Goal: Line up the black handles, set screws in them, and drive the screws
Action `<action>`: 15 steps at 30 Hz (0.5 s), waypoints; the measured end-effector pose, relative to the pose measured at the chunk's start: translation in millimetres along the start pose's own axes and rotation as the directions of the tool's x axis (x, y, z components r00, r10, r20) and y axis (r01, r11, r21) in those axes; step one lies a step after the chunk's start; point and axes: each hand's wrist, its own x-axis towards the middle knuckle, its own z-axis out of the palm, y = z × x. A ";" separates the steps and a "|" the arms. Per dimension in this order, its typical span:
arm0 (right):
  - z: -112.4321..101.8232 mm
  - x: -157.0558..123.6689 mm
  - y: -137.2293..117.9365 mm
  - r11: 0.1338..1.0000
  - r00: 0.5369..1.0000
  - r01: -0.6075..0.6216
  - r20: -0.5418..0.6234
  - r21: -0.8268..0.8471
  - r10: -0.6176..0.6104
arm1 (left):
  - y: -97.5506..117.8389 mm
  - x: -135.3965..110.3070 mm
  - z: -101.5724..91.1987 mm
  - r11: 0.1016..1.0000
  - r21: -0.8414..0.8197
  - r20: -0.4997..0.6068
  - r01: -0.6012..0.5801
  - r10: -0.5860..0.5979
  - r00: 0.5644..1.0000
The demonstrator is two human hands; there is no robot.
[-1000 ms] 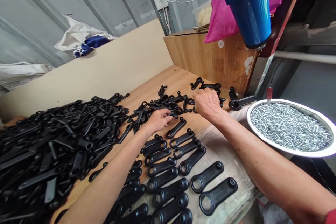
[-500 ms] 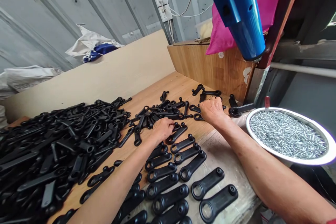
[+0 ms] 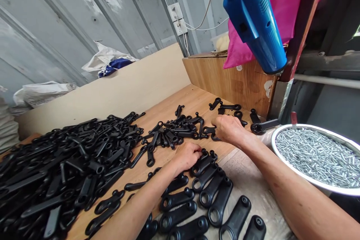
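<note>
My left hand (image 3: 188,156) rests with curled fingers on a black plastic handle at the top of a row of laid-out handles (image 3: 208,191). My right hand (image 3: 229,128) is closed, knuckles up, on a black handle (image 3: 208,130) at the edge of a small loose cluster of handles (image 3: 174,131). A large heap of the same black handles (image 3: 62,165) covers the left of the wooden table (image 3: 185,101).
A metal bowl full of small silver screws (image 3: 317,155) stands at the right. A blue power tool (image 3: 254,18) hangs overhead by a pink cloth. A wooden box (image 3: 225,77) and a beige board (image 3: 112,90) border the table's far side.
My left hand has pulled back toward me from the loose cluster onto the laid-out row. My right hand stayed near the cluster's right edge. The view has tilted up slightly.
</note>
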 end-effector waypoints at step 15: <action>45.0 6.6 -25.5 0.956 0.961 0.266 0.038 0.124 -0.273 | -14.9 -4.3 -24.0 0.999 0.022 -0.240 0.040 -0.034 0.970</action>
